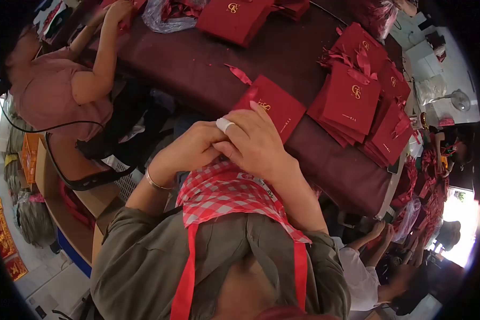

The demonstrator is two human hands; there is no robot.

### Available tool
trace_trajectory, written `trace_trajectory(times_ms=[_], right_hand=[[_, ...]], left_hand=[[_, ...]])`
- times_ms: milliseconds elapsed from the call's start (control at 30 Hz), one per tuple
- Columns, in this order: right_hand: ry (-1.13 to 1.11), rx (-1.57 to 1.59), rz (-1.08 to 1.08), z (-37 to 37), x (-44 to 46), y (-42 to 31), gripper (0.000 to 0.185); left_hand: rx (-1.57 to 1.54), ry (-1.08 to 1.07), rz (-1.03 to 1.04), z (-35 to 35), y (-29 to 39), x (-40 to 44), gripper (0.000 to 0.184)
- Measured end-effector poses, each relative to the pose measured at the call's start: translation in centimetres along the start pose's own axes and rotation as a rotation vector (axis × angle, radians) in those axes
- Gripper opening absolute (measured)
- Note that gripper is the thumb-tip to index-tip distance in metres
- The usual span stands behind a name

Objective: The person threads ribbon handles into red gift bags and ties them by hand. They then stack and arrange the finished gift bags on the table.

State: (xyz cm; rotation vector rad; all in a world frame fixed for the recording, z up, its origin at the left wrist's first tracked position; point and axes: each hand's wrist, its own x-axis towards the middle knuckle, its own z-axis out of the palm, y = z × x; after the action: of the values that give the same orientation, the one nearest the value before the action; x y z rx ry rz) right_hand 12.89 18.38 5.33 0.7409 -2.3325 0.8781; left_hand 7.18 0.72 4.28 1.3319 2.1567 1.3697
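My left hand (197, 143), with a bracelet at its wrist, meets my right hand (257, 140) above the checked apron (224, 189). The fingers of both are bent and pressed together; whatever lies between them is hidden. White wrapping (224, 125) covers part of a finger where the hands meet. One right fingertip points up over a red paper bag (288, 109) with gold lettering, lying flat at the near table edge just beyond my hands. A ribbon (239, 74) sticks out from the bag's far side.
Stacks of red bags (352, 98) stand on the dark red table (181, 66) to the right, more bags (232, 20) at the far side. Clear plastic (168, 21) lies beside them. A person in pink (48, 93) works at left; another in white (360, 277) is lower right. Cardboard boxes (72, 213) stand left.
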Motion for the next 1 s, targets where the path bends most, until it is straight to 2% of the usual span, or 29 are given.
trace_trajectory(times_ms=[67, 100, 167, 267, 300, 367, 400, 467, 533, 600, 633, 667, 733, 767, 833, 1000], right_hand=[[-0.152, -0.110, 0.140, 0.0, -0.9, 0.1, 0.040], [-0.147, -0.117, 0.138, -0.1, -1.2, 0.2, 0.040], [-0.191, -0.108, 0.223, -0.5, -1.8, 0.7, 0.044], [-0.189, -0.070, 0.257, -0.1, -2.1, 1.6, 0.037], [-0.157, -0.087, 0.221, 0.0, -2.2, 1.8, 0.033], [-0.179, -0.100, 0.207, -0.2, -2.2, 2.2, 0.032], [-0.114, -0.107, 0.180, 0.3, -2.7, 2.7, 0.026], [-0.228, -0.081, 0.251, -0.4, -2.4, 2.7, 0.020], [-0.188, -0.170, 0.239, -0.3, -2.8, 3.2, 0.016], [-0.105, -0.164, 0.190, -0.5, -3.1, 3.7, 0.017], [-0.076, -0.183, 0.223, -0.4, -3.4, 3.9, 0.017], [-0.028, -0.174, 0.232, -0.1, -3.8, 4.2, 0.017], [0.064, -0.207, 0.316, 1.0, -5.1, 5.5, 0.017], [0.113, -0.177, 0.311, 2.1, -6.0, 6.5, 0.017], [0.208, -0.141, 0.332, 3.2, -7.3, 7.6, 0.017], [0.270, -0.049, 0.407, 3.4, -7.5, 7.4, 0.019]], left_hand=[[0.038, -0.027, 0.105, 0.2, 0.1, 0.9, 0.011], [0.040, -0.029, 0.113, 0.4, 0.1, 0.9, 0.011], [-0.292, 0.026, -0.347, 0.8, 0.0, 0.9, 0.008], [-0.558, 0.149, -0.357, 2.3, -1.8, 1.1, 0.007], [-0.555, 0.159, -0.332, 2.4, -2.3, 1.3, 0.006], [-0.578, 0.153, -0.353, 2.2, -2.8, 1.5, 0.006], [-0.615, 0.136, -0.351, 2.2, -3.7, 1.3, 0.005], [-0.694, 0.165, -0.392, 2.2, -3.3, 1.5, 0.005], [-0.745, 0.076, -0.355, 2.2, -3.5, 1.9, 0.005], [-0.485, 0.233, -0.322, 2.4, -3.6, 2.7, 0.007], [-0.122, 0.279, -0.257, 2.5, -4.6, 3.0, 0.013], [-0.119, 0.230, -0.243, 2.5, -5.1, 2.8, 0.013], [0.499, 0.334, -0.073, 3.2, -5.3, 3.8, 0.022], [0.309, 0.299, -0.152, 3.3, -7.3, 3.4, 0.028], [0.506, 0.223, -0.063, 3.3, -8.6, 3.3, 0.028], [0.394, 0.247, -0.192, 3.2, -8.8, 4.0, 0.029]])
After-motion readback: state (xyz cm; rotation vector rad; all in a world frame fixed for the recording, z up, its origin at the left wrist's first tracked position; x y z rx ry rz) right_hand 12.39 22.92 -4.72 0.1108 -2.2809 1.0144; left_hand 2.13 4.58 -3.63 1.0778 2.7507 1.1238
